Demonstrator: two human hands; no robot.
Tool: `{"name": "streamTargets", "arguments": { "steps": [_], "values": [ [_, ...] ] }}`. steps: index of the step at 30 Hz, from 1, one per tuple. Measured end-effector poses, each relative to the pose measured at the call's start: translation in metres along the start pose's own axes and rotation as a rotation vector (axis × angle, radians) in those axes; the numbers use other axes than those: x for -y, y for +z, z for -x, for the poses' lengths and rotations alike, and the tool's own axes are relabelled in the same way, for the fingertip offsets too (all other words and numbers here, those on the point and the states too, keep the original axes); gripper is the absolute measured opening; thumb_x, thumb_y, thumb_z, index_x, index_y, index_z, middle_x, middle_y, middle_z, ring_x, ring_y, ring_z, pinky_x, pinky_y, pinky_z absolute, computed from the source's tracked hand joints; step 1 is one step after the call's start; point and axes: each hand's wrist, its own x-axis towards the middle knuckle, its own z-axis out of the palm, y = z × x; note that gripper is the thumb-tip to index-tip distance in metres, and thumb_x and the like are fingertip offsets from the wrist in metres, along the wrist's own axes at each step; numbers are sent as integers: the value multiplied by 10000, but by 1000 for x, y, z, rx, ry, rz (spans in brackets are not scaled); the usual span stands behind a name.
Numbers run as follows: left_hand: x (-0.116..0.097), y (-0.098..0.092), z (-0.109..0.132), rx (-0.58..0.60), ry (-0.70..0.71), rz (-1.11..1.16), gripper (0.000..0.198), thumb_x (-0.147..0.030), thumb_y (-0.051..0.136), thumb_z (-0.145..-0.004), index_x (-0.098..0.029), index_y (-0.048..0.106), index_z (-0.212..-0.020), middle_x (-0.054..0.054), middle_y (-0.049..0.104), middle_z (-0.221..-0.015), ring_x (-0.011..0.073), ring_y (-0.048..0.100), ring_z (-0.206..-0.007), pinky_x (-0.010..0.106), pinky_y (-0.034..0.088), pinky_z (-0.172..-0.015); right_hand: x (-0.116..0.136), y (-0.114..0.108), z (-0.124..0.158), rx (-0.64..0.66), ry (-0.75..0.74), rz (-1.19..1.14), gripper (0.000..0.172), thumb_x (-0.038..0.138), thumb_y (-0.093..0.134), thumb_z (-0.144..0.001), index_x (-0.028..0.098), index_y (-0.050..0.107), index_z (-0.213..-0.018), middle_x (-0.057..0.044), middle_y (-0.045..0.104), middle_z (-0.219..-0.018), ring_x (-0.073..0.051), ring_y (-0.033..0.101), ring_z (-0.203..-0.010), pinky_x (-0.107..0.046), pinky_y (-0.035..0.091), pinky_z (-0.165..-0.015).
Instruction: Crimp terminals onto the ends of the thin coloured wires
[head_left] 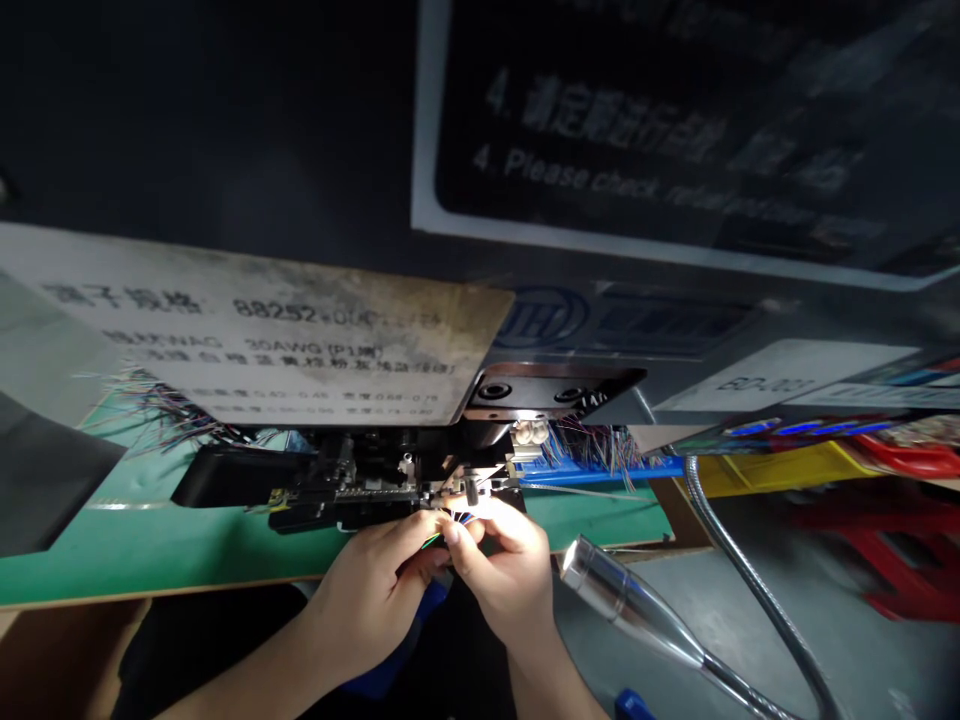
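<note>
My left hand [367, 600] and my right hand [506, 575] meet in front of a wire crimping machine [360, 490]. Both pinch a bundle of thin coloured wires [450, 532], with green and blue strands showing. The fingertips sit right at the machine's dark metal press head, and a bright light falls on them. The fingers hide most of the wire ends. Fanned wires also lie on a blue rack [600, 470] to the right, and another coloured wire bunch [165, 410] spreads out to the left.
A stained printed label plate [255, 340] is fixed above the machine's head. A chrome gooseneck lamp [622, 595] reaches in at the lower right. A green bench mat [135, 540] lies under the machine. Behind stand a yellow bin [772, 470] and red furniture [877, 540] over a grey floor.
</note>
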Motion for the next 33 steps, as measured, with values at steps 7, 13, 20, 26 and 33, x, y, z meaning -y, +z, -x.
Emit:
{"name": "streamTargets", "arguments": {
  "steps": [7,13,20,26,33],
  "values": [
    [-5,-2,-2,61,-20,122,164,-119,490,-931,-247,593,-923,-47,664,-828,113,646,-744,198,480,-721,-4,-5,1,108,159,-223,150,321,679,-848,190,652,-780,62,470,-485,-113,465,-416,-245,453,-441],
    [-9,-2,-3,49,-74,284,79,-223,525,-953,-240,602,-946,-38,672,-766,119,666,-679,200,517,-671,3,-1,2,59,211,-351,214,359,703,-823,188,599,-750,80,450,-472,-100,477,-374,-214,442,-383],
    [-9,-1,-2,29,-73,327,79,-214,513,-954,-228,588,-933,-37,677,-781,114,660,-680,200,515,-668,2,2,4,53,170,-314,190,296,660,-872,195,561,-745,66,488,-515,-94,483,-390,-203,415,-385],
    [-1,1,1,-7,-52,128,132,-135,490,-927,-231,580,-937,-32,674,-826,136,646,-760,221,485,-715,5,5,3,-121,-45,-5,40,207,666,-840,200,688,-808,36,560,-547,-129,532,-485,-245,481,-498],
    [0,3,0,-15,-12,76,159,-120,472,-935,-246,560,-974,-48,654,-835,115,623,-748,211,456,-720,2,4,-1,-123,-139,28,100,161,699,-804,197,743,-887,72,518,-481,-107,510,-435,-241,513,-532]
  ]
}}
